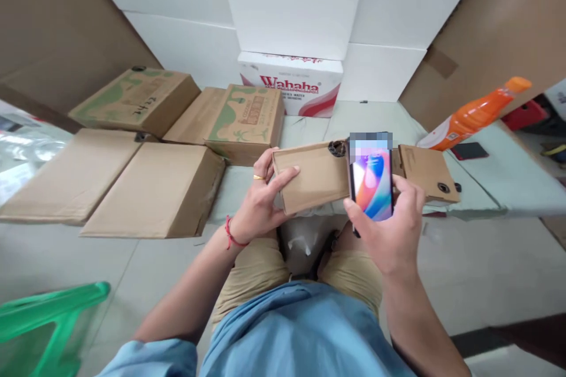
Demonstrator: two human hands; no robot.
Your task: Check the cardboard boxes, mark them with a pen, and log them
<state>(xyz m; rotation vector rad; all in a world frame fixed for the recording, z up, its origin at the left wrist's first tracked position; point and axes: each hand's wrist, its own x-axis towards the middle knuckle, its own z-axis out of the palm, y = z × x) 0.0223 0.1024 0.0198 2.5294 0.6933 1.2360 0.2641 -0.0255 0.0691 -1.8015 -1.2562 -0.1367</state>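
My left hand [260,194] grips the left end of a small brown cardboard box [315,179], thumb on top and fingers around the side. The box is held up at the table's front edge, slightly tilted. In my right hand [393,224] is a smartphone [374,185] with a lit, colourful screen, its upper part blurred. The phone stands upright at the box's right end and hides part of it. Just right of the phone, another small cardboard box [428,171] with a black round mark lies on the table.
Several larger cardboard boxes [150,188] fill the table's left side. At the back stands a white Wahaha carton [292,83]. An orange bottle [477,115] and a dark flat object [470,151] are at the right. A green plastic stool [53,312] stands lower left.
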